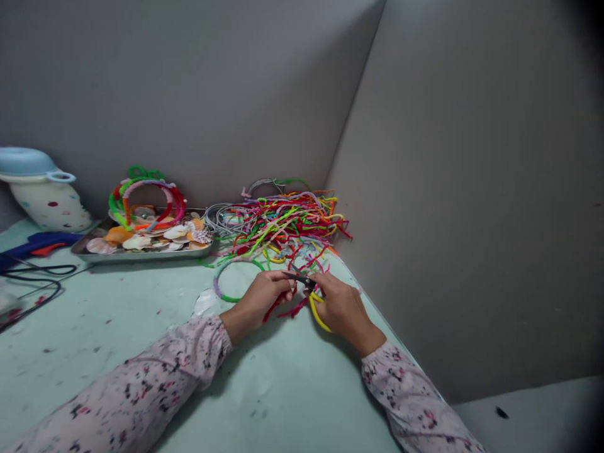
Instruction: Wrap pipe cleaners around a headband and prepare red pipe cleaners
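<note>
My left hand (267, 292) is closed, its thumb and fingers pinching a fuzzy red pipe cleaner (274, 308). In my right hand (346, 308) is a pair of pliers (317, 311) with yellow handles and a dark, tapered head. The head points left and meets the fingertips of my left hand. Whether its jaws touch the pipe cleaner I cannot tell. Short red and pink pieces (297, 308) lie between the hands. Just left of my left hand, a green and purple wrapped ring (217, 283) rests on the table.
A tangled pile of colourful pipe cleaners (292, 217) lies against the wall beside coiled grey wire (219, 220). A metal tray (146, 257) holds shells (136, 242) and wrapped rings (179, 204). Farther left are a spotted container (51, 204) and a blue tool (42, 242) with a black cord.
</note>
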Demonstrator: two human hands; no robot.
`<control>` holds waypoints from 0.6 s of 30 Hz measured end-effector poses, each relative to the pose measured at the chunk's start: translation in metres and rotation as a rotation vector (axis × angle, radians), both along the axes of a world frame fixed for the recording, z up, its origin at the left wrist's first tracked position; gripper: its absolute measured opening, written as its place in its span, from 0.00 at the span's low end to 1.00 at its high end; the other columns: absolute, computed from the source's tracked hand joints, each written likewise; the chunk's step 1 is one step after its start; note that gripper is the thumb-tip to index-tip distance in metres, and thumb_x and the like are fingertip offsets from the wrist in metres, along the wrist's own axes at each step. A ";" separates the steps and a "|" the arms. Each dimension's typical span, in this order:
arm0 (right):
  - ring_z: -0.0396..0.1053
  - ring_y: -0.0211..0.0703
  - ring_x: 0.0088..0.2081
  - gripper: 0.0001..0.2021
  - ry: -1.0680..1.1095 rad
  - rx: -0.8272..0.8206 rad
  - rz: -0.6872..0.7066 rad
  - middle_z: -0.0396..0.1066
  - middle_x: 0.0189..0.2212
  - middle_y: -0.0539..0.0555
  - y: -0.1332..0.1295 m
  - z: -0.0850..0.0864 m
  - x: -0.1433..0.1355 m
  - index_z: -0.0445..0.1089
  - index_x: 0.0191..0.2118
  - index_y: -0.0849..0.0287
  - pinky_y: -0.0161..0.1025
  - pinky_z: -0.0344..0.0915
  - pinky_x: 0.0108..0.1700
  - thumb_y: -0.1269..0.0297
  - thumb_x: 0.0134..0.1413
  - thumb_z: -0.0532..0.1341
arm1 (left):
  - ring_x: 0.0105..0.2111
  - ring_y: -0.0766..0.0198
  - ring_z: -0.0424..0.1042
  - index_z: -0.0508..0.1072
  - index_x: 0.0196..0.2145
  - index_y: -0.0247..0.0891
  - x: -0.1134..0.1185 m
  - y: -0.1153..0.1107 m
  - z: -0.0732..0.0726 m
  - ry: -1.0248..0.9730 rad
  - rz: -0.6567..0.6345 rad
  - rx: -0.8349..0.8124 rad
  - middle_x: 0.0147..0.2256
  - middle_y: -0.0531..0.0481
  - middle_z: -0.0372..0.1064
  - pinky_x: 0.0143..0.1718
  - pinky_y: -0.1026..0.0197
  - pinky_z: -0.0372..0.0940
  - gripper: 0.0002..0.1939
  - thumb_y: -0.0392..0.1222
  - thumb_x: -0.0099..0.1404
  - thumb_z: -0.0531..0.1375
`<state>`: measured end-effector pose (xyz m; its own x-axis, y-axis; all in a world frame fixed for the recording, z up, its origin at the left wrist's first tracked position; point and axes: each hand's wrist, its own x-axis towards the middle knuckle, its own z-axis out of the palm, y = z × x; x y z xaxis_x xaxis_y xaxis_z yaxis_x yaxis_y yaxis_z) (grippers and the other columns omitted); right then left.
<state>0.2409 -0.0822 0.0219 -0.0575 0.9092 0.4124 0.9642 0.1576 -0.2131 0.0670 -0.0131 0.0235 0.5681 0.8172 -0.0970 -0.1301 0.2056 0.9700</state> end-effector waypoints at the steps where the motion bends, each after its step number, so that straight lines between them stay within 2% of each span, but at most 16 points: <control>1: 0.71 0.45 0.41 0.17 0.013 0.003 0.004 0.74 0.42 0.54 0.000 -0.001 0.000 0.69 0.49 0.54 0.36 0.64 0.39 0.68 0.51 0.60 | 0.20 0.70 0.61 0.76 0.34 0.31 0.000 0.000 0.000 0.006 -0.001 0.013 0.21 0.52 0.66 0.22 0.67 0.53 0.10 0.37 0.54 0.60; 10: 0.72 0.43 0.39 0.17 0.105 -0.020 0.042 0.75 0.45 0.54 0.003 -0.005 0.004 0.71 0.50 0.54 0.35 0.64 0.41 0.68 0.52 0.60 | 0.20 0.70 0.61 0.76 0.35 0.32 0.000 0.000 -0.003 0.036 0.000 0.094 0.20 0.52 0.66 0.22 0.67 0.53 0.10 0.37 0.56 0.59; 15: 0.73 0.43 0.40 0.15 0.157 -0.041 0.044 0.76 0.44 0.53 0.004 -0.005 0.003 0.72 0.49 0.53 0.35 0.64 0.41 0.64 0.55 0.59 | 0.19 0.70 0.61 0.76 0.32 0.33 0.001 0.001 -0.002 -0.011 0.012 0.051 0.20 0.52 0.66 0.20 0.67 0.53 0.07 0.35 0.54 0.60; 18: 0.73 0.43 0.36 0.14 0.236 -0.027 0.005 0.77 0.39 0.54 0.007 -0.005 0.003 0.72 0.47 0.55 0.35 0.64 0.38 0.61 0.56 0.59 | 0.18 0.70 0.61 0.75 0.35 0.32 0.002 0.000 -0.001 -0.039 0.021 -0.018 0.20 0.52 0.66 0.20 0.68 0.53 0.10 0.34 0.53 0.60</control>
<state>0.2442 -0.0757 0.0169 0.0326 0.9202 0.3902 0.8865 0.1537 -0.4365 0.0694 -0.0130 0.0224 0.5544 0.8275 -0.0893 -0.1727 0.2193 0.9603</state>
